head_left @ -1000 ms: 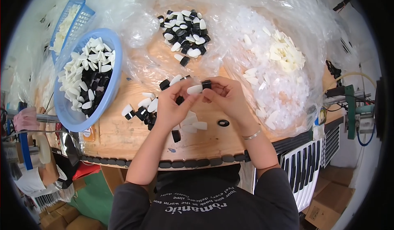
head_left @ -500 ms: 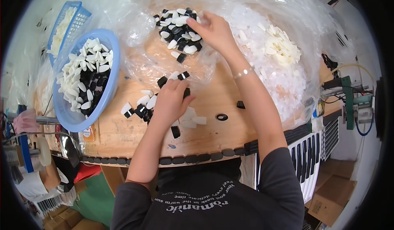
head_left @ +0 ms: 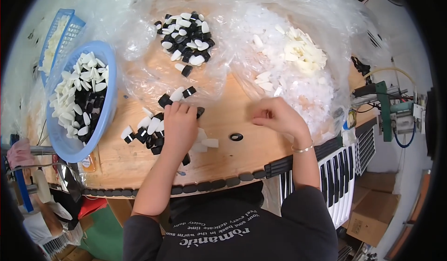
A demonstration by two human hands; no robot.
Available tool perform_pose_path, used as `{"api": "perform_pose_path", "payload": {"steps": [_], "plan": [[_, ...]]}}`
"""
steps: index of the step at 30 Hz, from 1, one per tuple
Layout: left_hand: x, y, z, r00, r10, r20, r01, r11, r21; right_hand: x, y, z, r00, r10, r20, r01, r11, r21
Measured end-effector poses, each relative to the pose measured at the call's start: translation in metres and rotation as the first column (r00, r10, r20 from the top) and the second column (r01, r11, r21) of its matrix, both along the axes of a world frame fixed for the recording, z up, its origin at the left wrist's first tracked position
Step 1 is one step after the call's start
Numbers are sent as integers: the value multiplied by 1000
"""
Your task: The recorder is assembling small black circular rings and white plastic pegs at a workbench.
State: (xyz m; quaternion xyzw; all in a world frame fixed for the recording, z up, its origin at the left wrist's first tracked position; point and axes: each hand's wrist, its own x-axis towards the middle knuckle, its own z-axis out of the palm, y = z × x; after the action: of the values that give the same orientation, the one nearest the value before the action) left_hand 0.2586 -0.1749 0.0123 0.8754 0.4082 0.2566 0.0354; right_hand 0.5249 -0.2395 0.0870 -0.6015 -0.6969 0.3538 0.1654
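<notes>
My left hand point(head_left: 180, 127) is over a loose heap of black-capped white teardrop pieces point(head_left: 151, 125). Its fingers are bent down and pressed together; whatever they grip is hidden beneath them. A black piece point(head_left: 200, 112) shows beside its fingertips. To the right, my right hand point(head_left: 278, 116) is low over the table with its fingers curled in, and I cannot make out what is in them. Between the hands lie a black ring point(head_left: 236, 137) and some flat, pale translucent pieces point(head_left: 205, 142). A larger pile of black-and-white pieces point(head_left: 186, 37) sits farther back on clear plastic.
At left stands a blue basin point(head_left: 111, 98) of white and black pieces, with a blue basket point(head_left: 70, 28) behind it. Clear plastic sheeting holds many translucent pieces point(head_left: 316, 95) and cream ones point(head_left: 302, 51) at right. Black blocks point(head_left: 203, 186) line the table's front edge.
My right hand has left the far pile and come back toward me, down to the right side of the table. My left hand stays at the near heap. The view has shifted slightly.
</notes>
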Motion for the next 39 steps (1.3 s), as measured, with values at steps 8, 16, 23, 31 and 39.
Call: {"api": "perform_pose_path", "payload": {"steps": [8, 16, 23, 31, 39], "plan": [[-2, 8, 15, 989, -94, 117, 103, 991, -79, -79, -10, -39, 971, 224, 78, -235, 867, 439], [-10, 8, 32, 886, 14, 464, 220, 868, -446, -85, 5, -35, 955, 236, 178, -295, 815, 499], [4, -1, 33, 635, 307, 709, 587, 404, -701, -97, 21, -34, 506, -107, -856, 181, 983, -17], [5, 3, 20, 593, 110, 797, 564, 650, -509, -100, 20, -41, 358, -123, -926, 302, 953, -10], [1, 1, 36, 797, -78, 598, 341, 876, -340, -81, 19, -23, 930, 34, -365, 215, 756, 619]]}}
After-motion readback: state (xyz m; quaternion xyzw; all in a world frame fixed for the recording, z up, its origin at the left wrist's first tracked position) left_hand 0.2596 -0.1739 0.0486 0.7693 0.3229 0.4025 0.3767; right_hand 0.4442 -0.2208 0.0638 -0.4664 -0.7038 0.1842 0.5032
